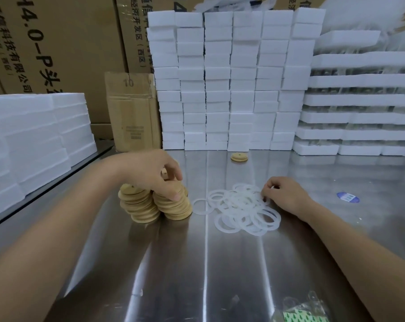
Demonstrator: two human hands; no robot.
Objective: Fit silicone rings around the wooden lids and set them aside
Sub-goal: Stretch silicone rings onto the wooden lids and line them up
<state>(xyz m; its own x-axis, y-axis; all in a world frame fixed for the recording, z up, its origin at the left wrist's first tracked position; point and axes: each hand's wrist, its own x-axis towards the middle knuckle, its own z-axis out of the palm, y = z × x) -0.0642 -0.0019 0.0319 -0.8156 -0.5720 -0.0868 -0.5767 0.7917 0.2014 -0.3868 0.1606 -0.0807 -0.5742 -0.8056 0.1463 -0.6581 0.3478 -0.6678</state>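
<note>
Steel table [220,263]: wooden lid stacks [138,205] just left of silicone ring pile [241,205], left hand [155,173] curled around top lids, right hand [282,194] pinching its near edge; best lift one lid, tease one ring free untangled.

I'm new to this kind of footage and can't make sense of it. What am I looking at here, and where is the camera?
No machine: a person's bare hands, filmed by a head-worn camera looking down at a steel table. The left hand grips the top of one stack of wooden lids. The right hand, at a heap of silicone rings, seems to pinch one. A single lid lies apart, near the foam blocks.
</note>
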